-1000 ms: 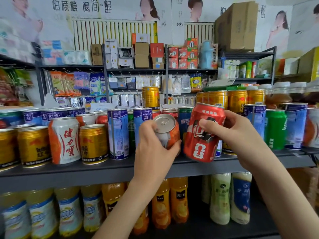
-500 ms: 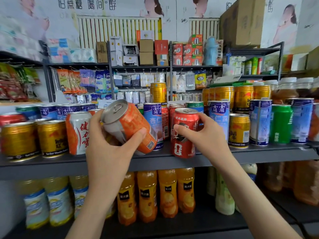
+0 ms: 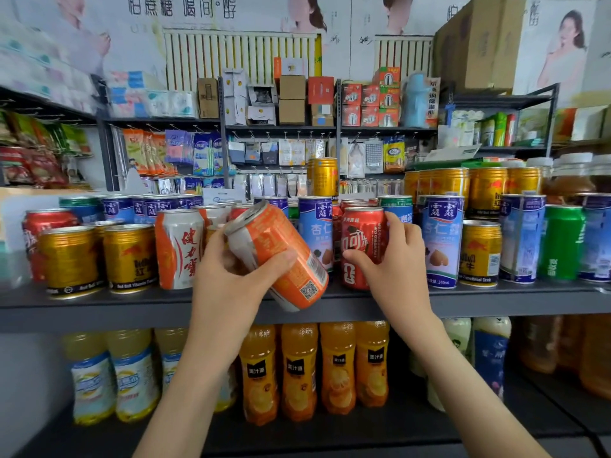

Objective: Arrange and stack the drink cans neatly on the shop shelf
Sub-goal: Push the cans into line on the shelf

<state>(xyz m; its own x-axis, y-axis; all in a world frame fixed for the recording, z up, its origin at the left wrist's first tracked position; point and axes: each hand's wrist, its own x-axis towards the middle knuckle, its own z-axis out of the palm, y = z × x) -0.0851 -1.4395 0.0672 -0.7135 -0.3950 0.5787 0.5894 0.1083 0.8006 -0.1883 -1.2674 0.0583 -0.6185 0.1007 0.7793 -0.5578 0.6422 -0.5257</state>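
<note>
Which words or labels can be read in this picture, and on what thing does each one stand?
"健力寶": upright white and orange metal can.
"WORLD CUP": red metal can held by the right hand.
"Functional Drink": short gold metal can.
"240mL": tall blue metal can.
"怕蔗糖 喝简·醇": white wall poster.
Too small to read: the print on the tilted orange metal can in the left hand.
</note>
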